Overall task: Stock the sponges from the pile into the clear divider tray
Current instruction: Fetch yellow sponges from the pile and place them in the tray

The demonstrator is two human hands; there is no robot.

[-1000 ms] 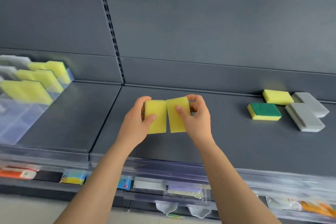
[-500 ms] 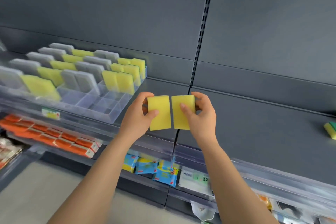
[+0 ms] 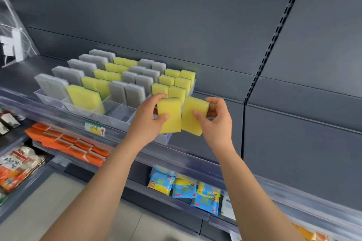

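Swinging left from the pile, the view now has the clear tray (image 3: 119,115) straight ahead, so the carry looks nearly done and only the placing is left. The left hand (image 3: 146,123) grips the left sponge (image 3: 169,115), fingers curled round its edges, over the tray's near right corner. The right hand (image 3: 215,121) pinches the right sponge (image 3: 194,117) just beside it. The pile is out of view, and the hands hide the slots below.
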